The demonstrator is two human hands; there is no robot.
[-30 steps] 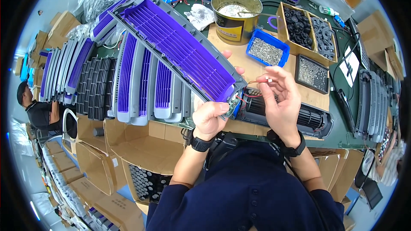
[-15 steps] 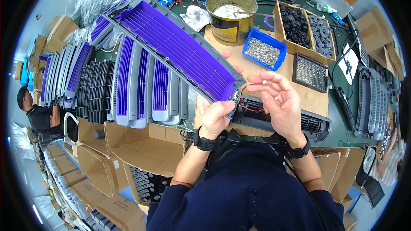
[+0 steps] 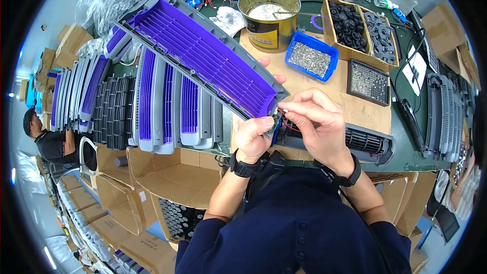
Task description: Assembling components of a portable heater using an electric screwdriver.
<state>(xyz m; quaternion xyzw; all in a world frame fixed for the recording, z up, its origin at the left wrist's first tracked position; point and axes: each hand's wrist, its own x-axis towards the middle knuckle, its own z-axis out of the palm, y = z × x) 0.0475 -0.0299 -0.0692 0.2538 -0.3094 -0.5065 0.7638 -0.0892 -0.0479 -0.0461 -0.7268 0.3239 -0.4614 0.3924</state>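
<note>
My left hand is closed around the near end of a long grey-and-purple shell, thumb on the close side, with fingertips showing beyond its farther edge. The shell's long axis runs diagonally, from my grip up and away to the left, its far end pointing over the row of purple-and-grey housings. Its hollow, ribbed purple inside faces up toward me. At the near end, just by my thumb, sits a small green circuit board. My right hand pinches the red wires there, thumb and fingertips together; exactly what lies between the tips is too small to tell. Below my right hand, a grey housing with a black roller lies lengthwise from left to right along the bench's near edge.
</note>
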